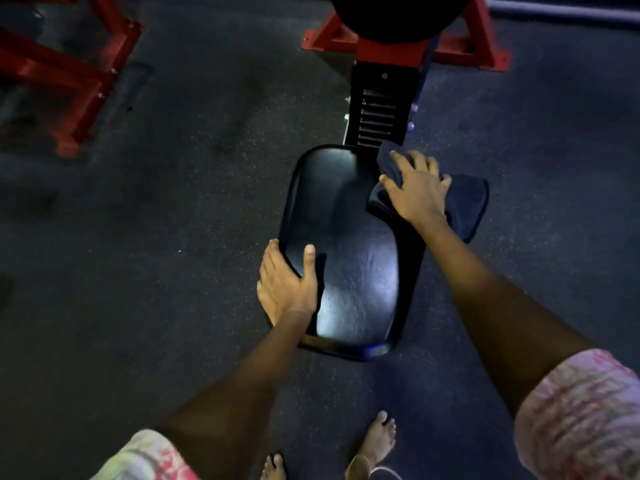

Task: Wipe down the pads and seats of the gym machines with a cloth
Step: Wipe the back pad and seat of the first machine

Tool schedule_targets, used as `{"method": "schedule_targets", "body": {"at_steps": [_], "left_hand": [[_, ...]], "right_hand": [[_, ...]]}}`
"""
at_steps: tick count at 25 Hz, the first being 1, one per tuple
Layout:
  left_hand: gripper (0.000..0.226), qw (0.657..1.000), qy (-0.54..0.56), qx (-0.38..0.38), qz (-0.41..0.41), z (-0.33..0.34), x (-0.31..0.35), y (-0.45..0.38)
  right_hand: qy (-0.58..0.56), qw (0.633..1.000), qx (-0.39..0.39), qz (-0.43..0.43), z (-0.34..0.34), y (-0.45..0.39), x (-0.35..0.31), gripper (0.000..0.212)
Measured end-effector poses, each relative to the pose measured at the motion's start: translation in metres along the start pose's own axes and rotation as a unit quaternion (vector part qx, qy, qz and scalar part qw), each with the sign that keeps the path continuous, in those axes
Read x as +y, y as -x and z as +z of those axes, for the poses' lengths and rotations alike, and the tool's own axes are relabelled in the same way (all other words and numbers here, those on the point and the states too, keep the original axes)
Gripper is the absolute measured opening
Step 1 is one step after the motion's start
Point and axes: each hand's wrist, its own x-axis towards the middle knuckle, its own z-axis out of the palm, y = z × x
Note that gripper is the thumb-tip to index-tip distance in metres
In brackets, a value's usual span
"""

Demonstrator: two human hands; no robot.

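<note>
The right hand (417,188) presses the dark cloth (464,202) flat on the seat's (346,258) far right edge. The left hand (285,282) grips the near left edge. Half the cloth hangs off, so it may slip to the floor (156,237).

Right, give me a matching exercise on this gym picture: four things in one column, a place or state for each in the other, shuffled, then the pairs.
Things
1. cloth
2. left hand
3. right hand
4. seat

Places or states
A. grips the near left edge of the seat
B. black and shiny, in front of the red frame
C. dark, hanging over the seat's far right edge
D. lies on top of the cloth, fingers spread

Pairs: 1-C, 2-A, 3-D, 4-B
</note>
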Motion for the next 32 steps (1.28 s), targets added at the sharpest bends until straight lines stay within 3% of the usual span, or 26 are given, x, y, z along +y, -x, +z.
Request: {"method": "schedule_targets", "body": {"at_steps": [9,14,18,20,21,22,24,26,29,32], "left_hand": [[0.069,0.996,0.092,-0.003,0.003,-0.003,-0.006,0.0],[0.071,0.957,0.254,-0.136,0.044,-0.017,-0.037,0.001],[0.103,0.941,0.256,-0.205,0.087,-0.02,-0.056,-0.002],[0.11,0.943,0.22,-0.229,0.101,-0.019,-0.059,-0.007],[0.108,0.947,0.19,-0.232,0.115,-0.021,-0.059,-0.006],[0.1,0.949,0.164,-0.231,0.14,-0.025,-0.057,-0.003],[0.071,0.952,0.098,-0.215,0.194,-0.028,-0.053,0.002],[0.059,0.961,-0.013,-0.182,0.208,-0.026,-0.051,0.003],[0.068,0.947,-0.171,-0.135,0.235,-0.023,-0.047,0.008],[0.06,0.928,-0.189,-0.091,0.307,-0.008,-0.022,0.016]], "right_hand": [[-0.015,1.0,0.01,0.007,0.015,0.139,-0.033,0.05],[-0.008,0.997,0.074,-0.005,0.04,0.219,-0.063,0.048],[0.051,0.975,0.172,-0.131,0.074,0.271,-0.079,0.057],[0.136,0.942,0.208,-0.225,0.097,0.291,-0.057,0.065],[0.14,0.936,0.232,-0.225,0.104,0.294,-0.043,0.066],[0.104,0.941,0.266,-0.182,0.108,0.294,-0.034,0.064],[-0.088,0.945,0.313,-0.033,0.109,0.288,-0.033,0.052],[-0.288,0.9,0.324,0.054,0.105,0.286,-0.054,0.044],[-0.384,0.867,0.308,0.072,0.105,0.295,-0.07,0.041],[-0.467,0.847,0.235,0.096,0.075,0.268,-0.034,0.037]]}}
